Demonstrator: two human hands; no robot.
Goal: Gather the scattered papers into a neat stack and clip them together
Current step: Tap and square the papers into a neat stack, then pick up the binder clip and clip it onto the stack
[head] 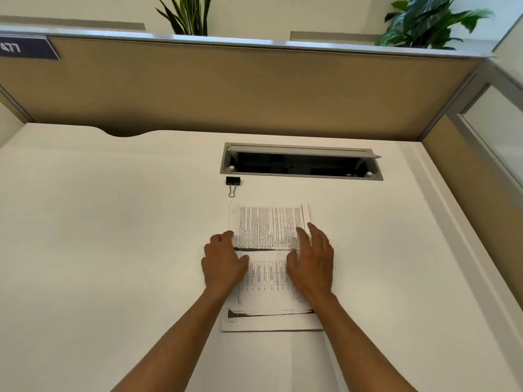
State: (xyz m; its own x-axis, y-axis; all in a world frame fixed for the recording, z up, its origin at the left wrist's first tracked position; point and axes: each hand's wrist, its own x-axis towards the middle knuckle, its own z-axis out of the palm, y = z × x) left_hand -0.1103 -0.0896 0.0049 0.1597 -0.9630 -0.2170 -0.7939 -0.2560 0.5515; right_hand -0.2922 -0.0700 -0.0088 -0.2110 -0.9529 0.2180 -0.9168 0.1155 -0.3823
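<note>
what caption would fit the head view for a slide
Both hands, left hand and right hand, square up printed papers on a white desk, binder clip waiting just beyond.

A dark blue sign (pixel 27 48) is sitting on the partition, far up and to the left of both grips, and it is showing white characters reading roughly "477", apparently mirrored; the first one is running off the frame edge. The papers (pixel 268 227) under the left hand (pixel 223 263) and right hand (pixel 312 264) are carrying dense printed lines between and beyond the grips, plus a row of small boxes nearer the wrists, but all of it is appearing too small and blurred to read.
</note>
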